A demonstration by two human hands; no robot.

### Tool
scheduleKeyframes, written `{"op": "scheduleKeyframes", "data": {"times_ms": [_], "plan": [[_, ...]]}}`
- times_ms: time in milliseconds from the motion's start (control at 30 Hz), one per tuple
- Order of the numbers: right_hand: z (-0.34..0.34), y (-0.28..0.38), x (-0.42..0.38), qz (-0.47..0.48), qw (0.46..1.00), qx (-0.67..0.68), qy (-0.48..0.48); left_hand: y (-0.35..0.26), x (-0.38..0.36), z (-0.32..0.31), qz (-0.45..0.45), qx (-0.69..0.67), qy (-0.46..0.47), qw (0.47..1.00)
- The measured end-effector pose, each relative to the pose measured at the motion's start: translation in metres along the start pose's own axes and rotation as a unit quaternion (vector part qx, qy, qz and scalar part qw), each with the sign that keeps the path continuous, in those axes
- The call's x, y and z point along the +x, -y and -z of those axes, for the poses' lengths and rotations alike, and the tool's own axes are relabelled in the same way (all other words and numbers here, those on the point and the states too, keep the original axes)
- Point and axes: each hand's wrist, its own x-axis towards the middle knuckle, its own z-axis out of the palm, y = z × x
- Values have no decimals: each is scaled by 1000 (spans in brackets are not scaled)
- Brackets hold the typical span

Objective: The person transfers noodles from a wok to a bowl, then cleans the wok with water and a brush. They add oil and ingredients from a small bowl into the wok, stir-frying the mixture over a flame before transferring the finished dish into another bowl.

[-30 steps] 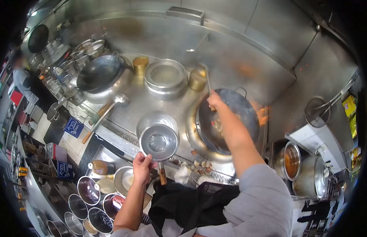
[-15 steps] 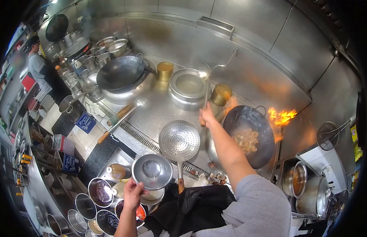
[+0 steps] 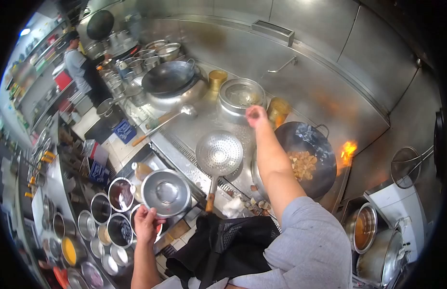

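My left hand [image 3: 149,224] pinches the near rim of an empty-looking metal bowl [image 3: 165,192]. My right hand [image 3: 256,115] is closed at the near edge of a round metal pot [image 3: 242,94] of liquid; what it grips is not clear. Below my right forearm, to its right, browned chunks [image 3: 301,166] lie in a dark wok [image 3: 320,139]. A perforated strainer [image 3: 218,153] with a wooden handle rests on the steel counter [image 3: 190,130] between my hands.
Flames [image 3: 348,151] rise right of the wok. A second wok [image 3: 168,77] and a ladle [image 3: 187,111] are at the left. Gold tins [image 3: 279,110] flank the pot. Containers [image 3: 100,207] crowd the lower left. A person [image 3: 84,72] stands far left.
My right hand has moved up toward the pot. My left hand and the bowl have shifted left and down relative to the strainer. The flames are smaller, and the view has shifted.
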Motion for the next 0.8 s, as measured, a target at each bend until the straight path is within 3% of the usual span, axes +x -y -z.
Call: {"op": "scheduleKeyframes", "data": {"times_ms": [33, 100, 233, 300, 333, 367, 400, 433, 500, 567, 633, 667, 700, 733, 767, 800], "plan": [[1, 3, -12, 29, 999, 9, 14, 2, -21, 12, -2, 23, -37, 999], [15, -4, -37, 7, 994, -103, -46, 13, -64, 52, -39, -12, -104, 994], [40, 11, -106, -9, 983, -179, 31, 46, -179, 162, -97, -46, -282, 953], [57, 31, -125, -92, 976, -186, 71, 74, -249, 214, -130, -55, -417, 898], [40, 28, -157, -29, 946, -323, 2, 103, -284, 259, -122, -79, -492, 859], [44, 34, -166, -22, 915, -402, 2, 98, -323, 253, -63, -109, -548, 827], [45, 37, -174, -20, 864, -503, -17, 144, -354, 317, -93, -107, -622, 770], [44, 46, -183, -60, 801, -595, 15, 168, -393, 343, -86, -110, -639, 756], [25, 33, -234, 0, 651, -759, 4, 197, -448, 367, -84, -190, -722, 660], [38, 30, -263, 58, 578, -814, 21, 207, -470, 365, -84, -166, -756, 627], [46, 9, -319, 107, 618, -778, 32, 205, -474, 348, -156, -180, -776, 585], [56, -4, -345, 91, 665, -740, 39, 219, -470, 359, -183, -191, -756, 599], [67, -17, -367, 75, 710, -699, 45, 233, -459, 369, -161, -195, -726, 640], [74, -27, -383, 35, 731, -680, 43, 214, -422, 325, -151, -172, -734, 640], [79, -36, -397, -5, 750, -660, 40, 229, -399, 325, -171, -191, -629, 734], [73, -46, -412, -51, 748, -661, 34, 212, -351, 285, -118, -109, -620, 768]]}}
